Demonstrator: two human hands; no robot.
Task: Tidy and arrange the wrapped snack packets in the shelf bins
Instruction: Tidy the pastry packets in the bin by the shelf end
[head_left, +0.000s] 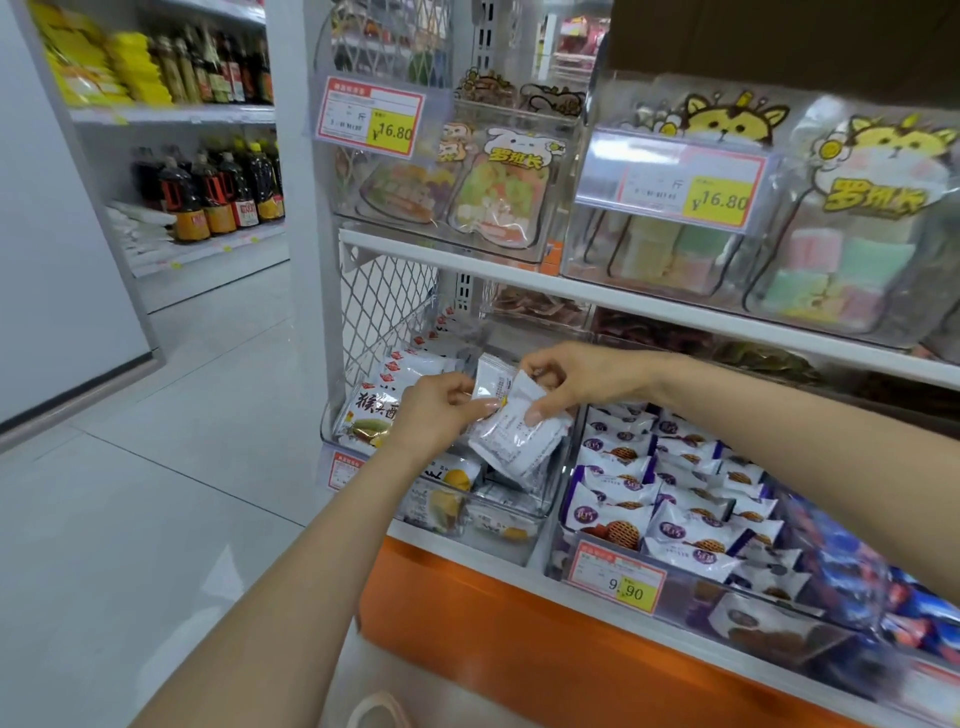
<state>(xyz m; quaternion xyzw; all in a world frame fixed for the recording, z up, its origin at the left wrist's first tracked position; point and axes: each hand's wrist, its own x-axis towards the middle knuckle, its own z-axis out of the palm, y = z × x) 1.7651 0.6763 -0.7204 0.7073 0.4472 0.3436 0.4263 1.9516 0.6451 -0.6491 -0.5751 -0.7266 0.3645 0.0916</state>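
Both my hands hold a small stack of white wrapped snack packets (511, 434) over the left clear bin (524, 540) of the lower shelf. My left hand (439, 413) pinches the stack's left edge. My right hand (566, 382) grips its top from the right, thumb pressed on the front packet. The packets show their printed backs and tilt down to the right. More packets of the same snack (400, 382) stand in a row at the bin's left, fronts facing me. Other packets (447, 499) lie loose in the bin's bottom.
A neighbouring bin (613, 571) to the right holds several purple-and-white packets (670, 499) behind a 9.90 price tag. The shelf above (623, 301) carries clear bins of bagged sweets with 16.80 tags. An orange base panel (519, 639) runs below. The aisle floor (182, 493) lies to the left.
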